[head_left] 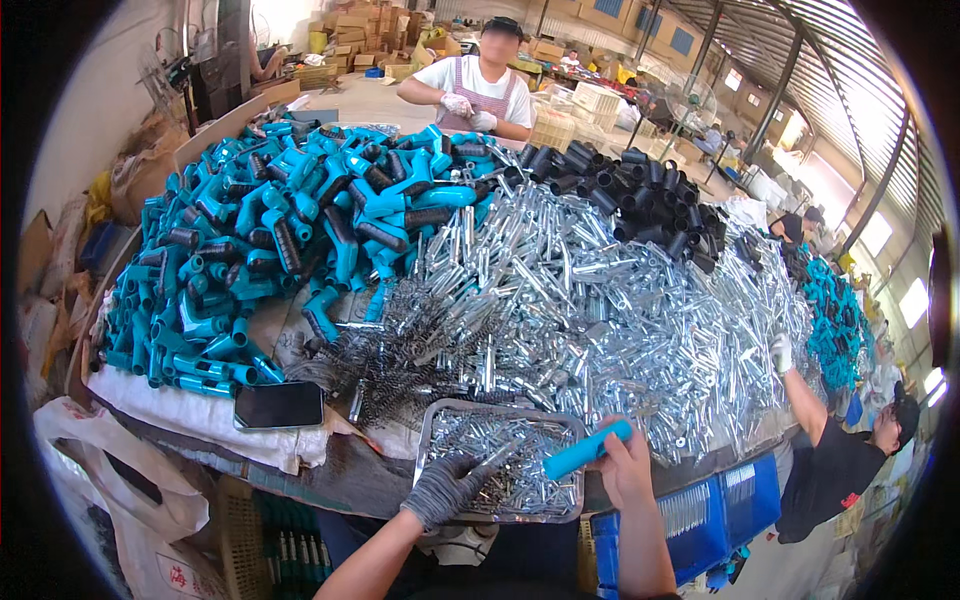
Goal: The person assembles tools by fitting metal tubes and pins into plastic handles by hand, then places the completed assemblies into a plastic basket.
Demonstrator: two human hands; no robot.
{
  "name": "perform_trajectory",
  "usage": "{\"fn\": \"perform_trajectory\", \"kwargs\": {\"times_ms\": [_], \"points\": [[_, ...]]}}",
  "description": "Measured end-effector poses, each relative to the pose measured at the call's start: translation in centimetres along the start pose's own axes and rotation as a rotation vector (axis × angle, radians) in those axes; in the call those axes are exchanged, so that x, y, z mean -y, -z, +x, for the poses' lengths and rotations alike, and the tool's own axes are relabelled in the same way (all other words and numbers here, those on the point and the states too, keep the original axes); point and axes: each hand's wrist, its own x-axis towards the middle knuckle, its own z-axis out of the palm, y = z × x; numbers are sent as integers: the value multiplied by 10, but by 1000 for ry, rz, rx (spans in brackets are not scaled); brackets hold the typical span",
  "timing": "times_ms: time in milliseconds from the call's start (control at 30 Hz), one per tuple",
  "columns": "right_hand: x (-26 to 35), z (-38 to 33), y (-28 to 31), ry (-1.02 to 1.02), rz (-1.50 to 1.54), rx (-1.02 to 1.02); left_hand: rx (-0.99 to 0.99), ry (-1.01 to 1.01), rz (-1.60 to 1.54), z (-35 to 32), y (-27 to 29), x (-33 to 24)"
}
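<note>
My right hand (627, 474), bare, is closed around a teal plastic tube (585, 451) above the right side of a metal tray (428, 432). In my left hand (443, 492), which wears a grey knitted glove, a slim silver metal rod (502, 452) sticks out from the fingertips. That hand is over the tray's near left part. Many small metal pieces (530, 482) fill the tray. Just behind it lie dark coiled springs (400, 365) in a tangle, beside a large heap of shiny metal rods (600, 315).
Teal plastic handles (250, 220) pile up at the left, black plastic sleeves (645, 195) at the back. A phone (279, 406) lies near the front edge. Blue bins (690, 520) are below right. One person (485, 85) is across the table, another (840, 460) at the right.
</note>
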Motion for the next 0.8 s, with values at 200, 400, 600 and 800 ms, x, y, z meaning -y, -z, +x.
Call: {"fn": "perform_trajectory", "kwargs": {"times_ms": [200, 400, 600, 800], "points": [[-34, -22, 53, -91, 28, -209, 173, -30, -80, -20, 2, -17], [-38, -23, 45, -90, 63, -252, 303, 48, -45, -35, -3, -45], [-33, -23, 33, -71, -1, -79, 319, 63, -42, -35, -7, -47], [-22, -24, 22, -79, -162, 2, 304, 142, 18, -37, -2, -51]]}}
